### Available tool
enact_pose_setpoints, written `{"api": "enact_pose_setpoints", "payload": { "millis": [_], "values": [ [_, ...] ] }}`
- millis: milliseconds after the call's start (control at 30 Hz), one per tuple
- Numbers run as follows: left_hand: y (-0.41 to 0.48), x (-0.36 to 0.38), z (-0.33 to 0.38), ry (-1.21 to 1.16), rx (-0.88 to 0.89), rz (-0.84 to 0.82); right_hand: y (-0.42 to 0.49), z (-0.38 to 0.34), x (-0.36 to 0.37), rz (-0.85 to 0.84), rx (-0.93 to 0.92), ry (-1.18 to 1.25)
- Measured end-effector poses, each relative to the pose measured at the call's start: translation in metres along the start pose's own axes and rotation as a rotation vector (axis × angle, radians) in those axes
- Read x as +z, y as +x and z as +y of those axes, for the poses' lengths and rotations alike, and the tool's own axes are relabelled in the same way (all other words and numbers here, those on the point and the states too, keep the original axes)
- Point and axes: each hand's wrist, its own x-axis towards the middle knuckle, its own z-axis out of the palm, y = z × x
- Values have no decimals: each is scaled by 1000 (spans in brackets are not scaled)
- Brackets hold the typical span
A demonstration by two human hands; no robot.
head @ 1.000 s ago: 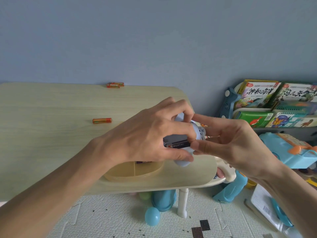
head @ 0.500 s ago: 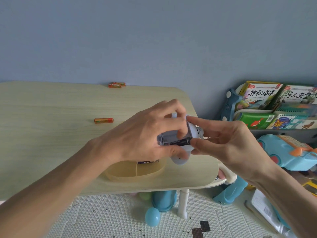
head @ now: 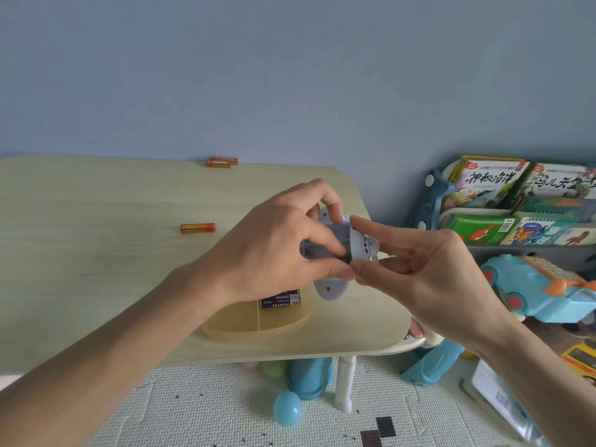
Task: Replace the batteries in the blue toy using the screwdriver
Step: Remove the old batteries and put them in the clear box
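The pale blue toy (head: pixel 358 243) is held in the air above the table's right part, between both hands. My left hand (head: pixel 277 250) wraps its grey battery section, thumb and fingers pressing on it. From the right, my right hand (head: pixel 419 269) pinches the toy's round end. A dark battery pack (head: pixel 280 301) lies in the shallow yellow tray (head: pixel 232 327) under my left hand. One orange battery (head: pixel 197 228) lies loose on the table, and two more orange batteries (head: pixel 222 162) lie at the far edge. No screwdriver is in view.
The light wooden table (head: pixel 96 253) stands against a blue-grey wall. To the right are a book rack (head: pixel 516 204) and a turquoise toy car (head: pixel 541 291). On the foam mat below lie a teal ball (head: pixel 287 412) and other plastic toys.
The dark battery that showed at my left fingertips is no longer seen there; my fingers now cover the grey battery section. The toy has turned a little, its flat oval part now hanging lower.
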Motion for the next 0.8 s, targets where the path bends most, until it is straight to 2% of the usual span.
{"api": "enact_pose_setpoints", "payload": {
  "millis": [100,267,533,667,800],
  "values": [
    [0,-2,5,-4,-40,-3,-1,1,1,19,-7,-24],
    [-1,-9,-2,-42,-103,-97,-2,0,2,15,-11,-31],
    [-7,-25,-5,-364,-166,27,-1,2,-2,51,-7,-41],
    [-24,-28,-11,-235,-220,-95,1,12,-6,108,14,-46],
    [-40,-18,-19,-96,-241,-183,4,19,-8,142,52,49]
  ]
}}
